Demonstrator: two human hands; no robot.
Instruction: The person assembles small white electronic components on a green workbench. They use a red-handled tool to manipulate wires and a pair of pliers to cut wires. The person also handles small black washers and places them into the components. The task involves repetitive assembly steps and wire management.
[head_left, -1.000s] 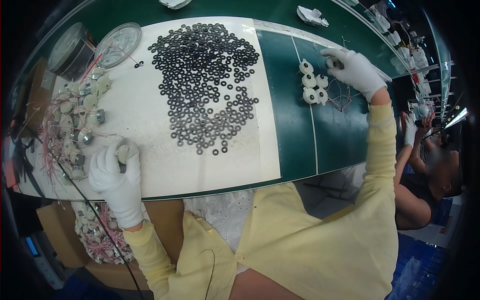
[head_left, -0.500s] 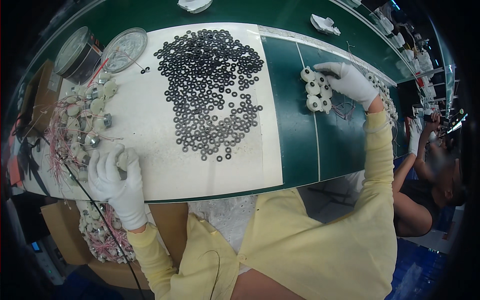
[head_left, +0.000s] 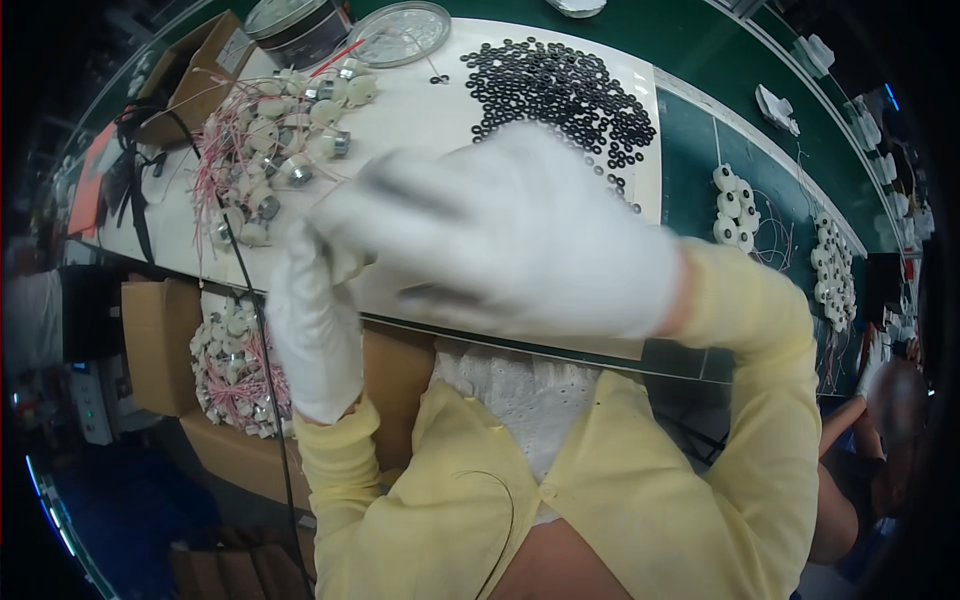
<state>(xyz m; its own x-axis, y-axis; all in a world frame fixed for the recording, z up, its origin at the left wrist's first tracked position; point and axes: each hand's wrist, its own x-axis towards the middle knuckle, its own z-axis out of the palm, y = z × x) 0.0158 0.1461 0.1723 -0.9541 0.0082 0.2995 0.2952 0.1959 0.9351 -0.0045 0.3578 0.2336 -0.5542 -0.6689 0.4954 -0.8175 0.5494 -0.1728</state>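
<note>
My left hand, white-gloved, is raised at the table's front edge, its fingers curled round something pale that is mostly hidden. Reaching across from the right, my right hand, also gloved, has its fingertips at the left hand's fingers; motion smears them, so any grip is hidden. Beyond the left hand lies a heap of small white-and-silver motors with pink wires. Behind the right hand spread many black rings, partly covered by it. A cluster of white motors with dark centres sits on the green surface at the right.
A round tin, its lid and a cardboard box stand at the back left. Below the table edge, an open carton holds more wired motors. More white motors stand far right, near a co-worker. A black cable hangs at the left.
My right hand has left the motor cluster on the right and swung across to my left hand. The left hand has lifted from beside the motor heap. The whole view has shifted.
</note>
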